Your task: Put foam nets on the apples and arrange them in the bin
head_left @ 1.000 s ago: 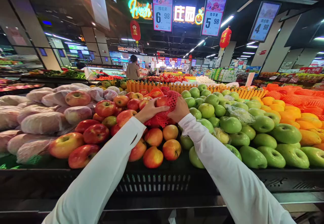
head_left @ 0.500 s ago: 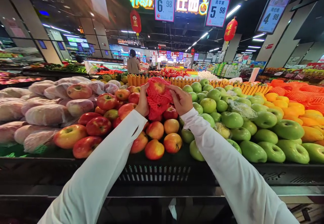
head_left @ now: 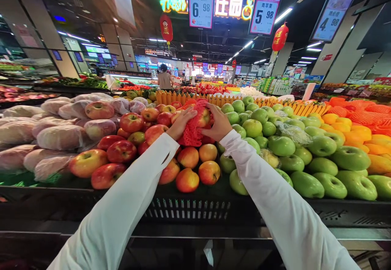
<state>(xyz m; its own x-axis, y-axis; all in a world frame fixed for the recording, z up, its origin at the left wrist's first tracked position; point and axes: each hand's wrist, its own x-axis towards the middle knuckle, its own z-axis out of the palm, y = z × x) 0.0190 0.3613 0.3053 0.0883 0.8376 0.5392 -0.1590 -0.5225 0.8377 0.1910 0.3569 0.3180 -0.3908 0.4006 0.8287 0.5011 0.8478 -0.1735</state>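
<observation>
A black display stand [head_left: 186, 211] with a slotted front panel spans the view and carries the fruit. The heap of green apples [head_left: 319, 145] occupies its right half. At far left lies a heap of film-wrapped fruit [head_left: 59, 137], pale pink under clear film. Loose red apples [head_left: 122, 152] fill the section between the two. Orange fruit [head_left: 351, 135] adjoins the green apples at the far right, with orange-red foam nets [head_left: 369, 113] behind it. A low yellow picket fence [head_left: 198, 98] borders the rear of the stand. Overhead hang price signs; one [head_left: 201, 5] reads 6.98, another [head_left: 266, 7] 5.98.

Two white sleeves [head_left: 128, 196] extend forward to the hands above the red apples. The left hand [head_left: 181, 124] has its fingers clamped on the left side of a red foam net [head_left: 193, 130]. The right hand [head_left: 219, 124] is curved about the right side of a red-and-yellow apple [head_left: 204, 117], fingers near its top and thumb lower down, thumb and fingers apart with the fruit between. This apple is located between the two hands, over the loose heap; net covers its left side, while part of its right side shows bare.
</observation>
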